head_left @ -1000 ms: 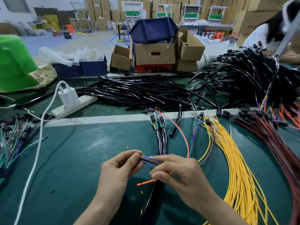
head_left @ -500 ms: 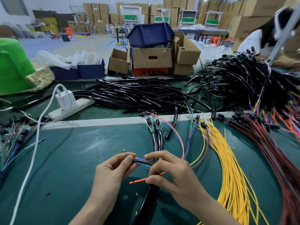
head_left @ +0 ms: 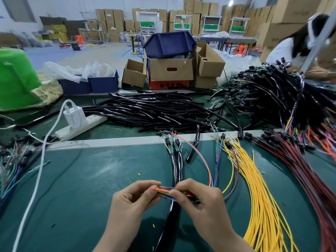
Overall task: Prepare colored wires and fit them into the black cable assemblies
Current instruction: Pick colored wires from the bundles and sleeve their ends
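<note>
Both hands meet over the green mat near its front edge. My left hand [head_left: 135, 199] and my right hand [head_left: 198, 200] pinch a small bundle of colored wires [head_left: 163, 192] between them, orange, yellow, green and blue ends side by side. An orange wire [head_left: 203, 160] arcs from the bundle up toward black connectors [head_left: 170, 138]. Under the hands a black cable assembly [head_left: 177, 168] runs toward me and continues as a thick black sleeve [head_left: 169, 222]. Part of the bundle is hidden inside both fists.
Loose yellow wires [head_left: 258, 197] fan out to the right, dark red wires [head_left: 307, 170] beyond them. Black tubes [head_left: 154, 110] and finished black assemblies [head_left: 272, 95] pile at the back. A white power strip [head_left: 80, 127] with cord lies left; another wire pile [head_left: 12, 160] far left.
The loose orange wire end that hung below my hands has been lifted and now lies on top of the bundle between my fingers. The camera tilted down slightly.
</note>
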A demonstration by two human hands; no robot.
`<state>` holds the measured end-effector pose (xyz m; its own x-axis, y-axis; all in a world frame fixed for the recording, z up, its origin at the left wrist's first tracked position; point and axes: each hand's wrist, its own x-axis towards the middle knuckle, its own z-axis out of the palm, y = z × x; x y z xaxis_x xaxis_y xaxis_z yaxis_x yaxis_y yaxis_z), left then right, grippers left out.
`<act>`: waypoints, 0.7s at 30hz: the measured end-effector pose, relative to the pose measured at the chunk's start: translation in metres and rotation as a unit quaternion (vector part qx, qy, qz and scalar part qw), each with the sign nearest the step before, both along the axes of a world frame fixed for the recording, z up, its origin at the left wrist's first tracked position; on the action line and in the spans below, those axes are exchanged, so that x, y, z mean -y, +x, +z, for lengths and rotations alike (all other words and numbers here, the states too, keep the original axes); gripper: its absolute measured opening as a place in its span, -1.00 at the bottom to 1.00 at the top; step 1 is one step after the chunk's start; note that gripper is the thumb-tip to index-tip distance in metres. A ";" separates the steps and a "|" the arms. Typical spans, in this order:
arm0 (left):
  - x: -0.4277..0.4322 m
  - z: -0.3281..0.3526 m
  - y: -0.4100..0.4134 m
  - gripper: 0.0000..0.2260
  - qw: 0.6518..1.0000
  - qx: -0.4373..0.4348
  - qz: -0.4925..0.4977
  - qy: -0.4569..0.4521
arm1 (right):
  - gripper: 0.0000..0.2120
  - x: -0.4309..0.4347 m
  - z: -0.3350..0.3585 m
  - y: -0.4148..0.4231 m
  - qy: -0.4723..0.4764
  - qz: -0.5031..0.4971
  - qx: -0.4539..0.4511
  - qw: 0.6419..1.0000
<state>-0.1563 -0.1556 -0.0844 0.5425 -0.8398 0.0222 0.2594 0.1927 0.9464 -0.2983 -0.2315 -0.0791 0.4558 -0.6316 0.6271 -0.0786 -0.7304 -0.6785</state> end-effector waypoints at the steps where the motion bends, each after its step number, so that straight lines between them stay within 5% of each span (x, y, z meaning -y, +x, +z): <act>1: 0.000 0.001 -0.001 -0.87 1.000 0.003 0.000 0.000 | -0.84 -0.001 0.000 0.001 0.002 0.003 -0.003 1.000; 21: -0.010 0.013 0.007 -0.82 0.976 0.211 -0.038 0.038 | -0.91 0.004 0.006 -0.005 0.098 0.097 -0.063 0.988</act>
